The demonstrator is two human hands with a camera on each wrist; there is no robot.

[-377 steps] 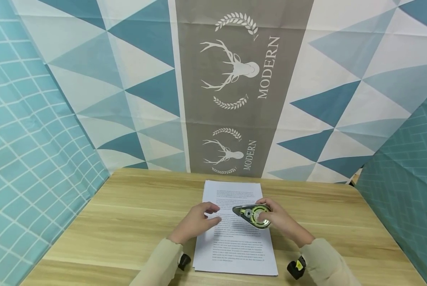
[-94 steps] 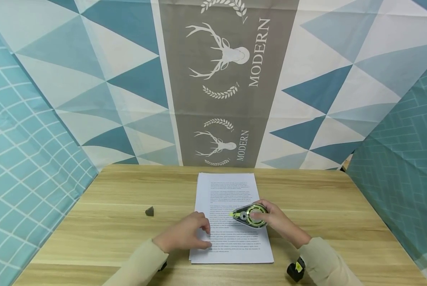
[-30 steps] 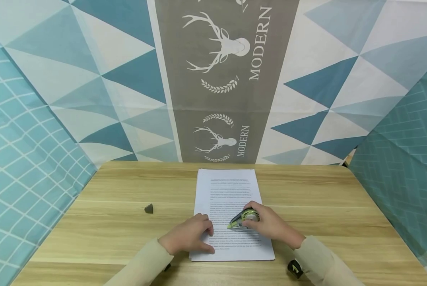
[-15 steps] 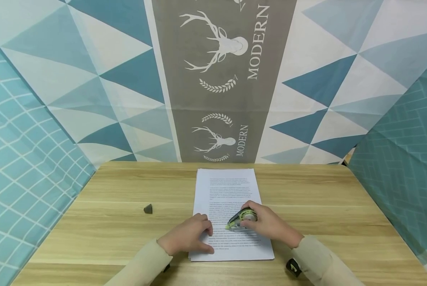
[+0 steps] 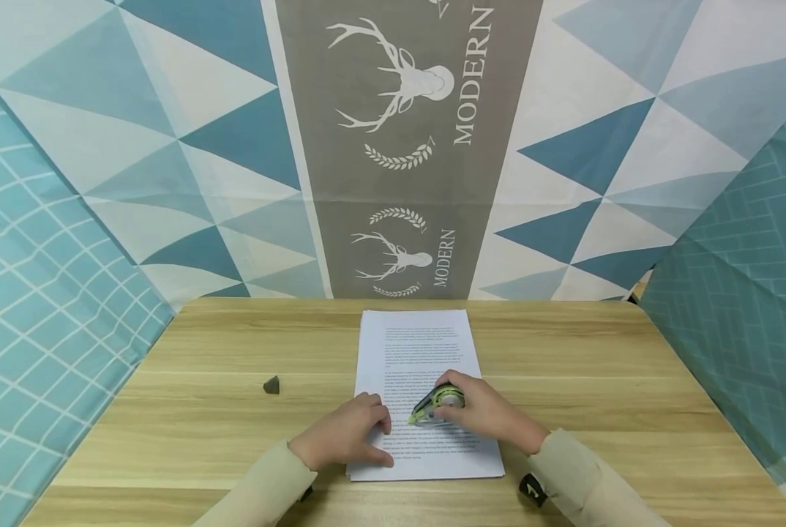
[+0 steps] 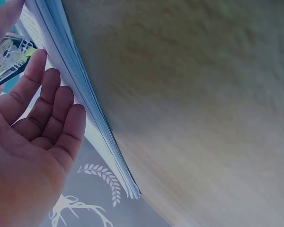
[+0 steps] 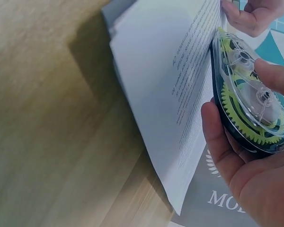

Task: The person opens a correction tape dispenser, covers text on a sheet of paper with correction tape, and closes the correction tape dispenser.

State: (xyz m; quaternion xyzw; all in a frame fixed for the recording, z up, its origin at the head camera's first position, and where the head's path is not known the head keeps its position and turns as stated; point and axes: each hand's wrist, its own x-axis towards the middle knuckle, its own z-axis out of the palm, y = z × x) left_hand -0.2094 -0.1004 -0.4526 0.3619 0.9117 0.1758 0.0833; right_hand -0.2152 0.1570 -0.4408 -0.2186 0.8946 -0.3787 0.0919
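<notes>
On the wooden table (image 5: 564, 380), head view: a stack of printed paper (image 5: 426, 344) lies lengthwise at the middle. Right hand (image 5: 488, 413) grips a green and clear correction tape dispenser (image 5: 435, 404), fingers curled over its body, the yellow-green tip pointing left and down onto the text lines just ahead of the fingertips. Left hand (image 5: 347, 435) rests on the lower left part of the sheets, fingers spread and fairly straight, holding nothing, fingertips just left of the dispenser tip. A small dark wedge-shaped cap (image 5: 271, 385) sits on bare wood well to the left of the left hand's fingers. Beige sleeves cover both forearms. A patterned cloth backdrop (image 5: 393, 146) with deer heads and the word MODERN rises behind the table's far edge

Left wrist view: left hand (image 6: 33, 142) shows its palm, fingers (image 6: 57, 101) extended side by side against the stack of paper (image 6: 85, 109), whose layered edge runs beside the fingertips; the dispenser (image 6: 12, 59) shows just beyond the index finger

Right wrist view: right hand (image 7: 255, 170) clasps the dispenser (image 7: 248, 99), thumb along its underside and a fingertip on the clear cover over the green gear; its edge presses on the paper (image 7: 170, 85). Fingers of the left hand (image 7: 253, 14) lie past its tip
</notes>
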